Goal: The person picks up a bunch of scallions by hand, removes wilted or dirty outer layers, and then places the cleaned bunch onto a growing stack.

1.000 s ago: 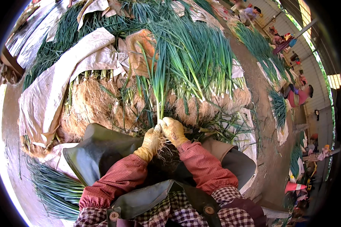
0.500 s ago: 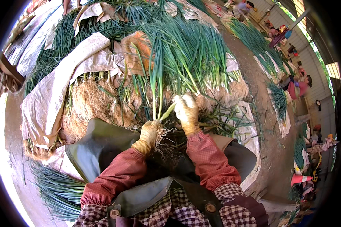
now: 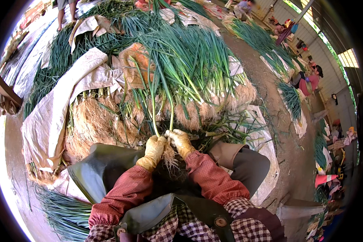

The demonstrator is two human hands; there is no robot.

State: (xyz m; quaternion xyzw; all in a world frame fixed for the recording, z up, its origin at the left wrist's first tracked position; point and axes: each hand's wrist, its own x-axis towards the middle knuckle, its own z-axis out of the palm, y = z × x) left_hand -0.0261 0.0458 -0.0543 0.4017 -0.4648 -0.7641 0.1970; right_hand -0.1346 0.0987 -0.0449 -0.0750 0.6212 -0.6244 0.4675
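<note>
In the head view, the left hand (image 3: 154, 148), in a soiled yellow glove, sits just below the picture's centre, its fingers curled tight around the pale lower stalks of a small bunch of green onions (image 3: 162, 109). The right hand (image 3: 180, 142), gloved the same, lies touching it at three o'clock, closed on the same stalks, so the two fists press side by side. The bunch stands nearly upright between them: its tan root tuft (image 3: 169, 156) hangs just under the fists at six o'clock, and its long green leaves rise toward twelve o'clock, fanning out over the heap behind. That big heap of green onions (image 3: 189, 64) fills the upper middle, its roots facing the person in a shaggy band. Pale tarps (image 3: 64, 105) lie over more onions at nine to ten o'clock. Red checked sleeves (image 3: 123, 193) come in from the lower edge over a dark apron (image 3: 101, 169). Another loose bundle of onions (image 3: 64, 213) lies at seven o'clock. Well apart, at two o'clock, a person in a pink top (image 3: 310, 82) crouches by another row of onions (image 3: 262, 40).
</note>
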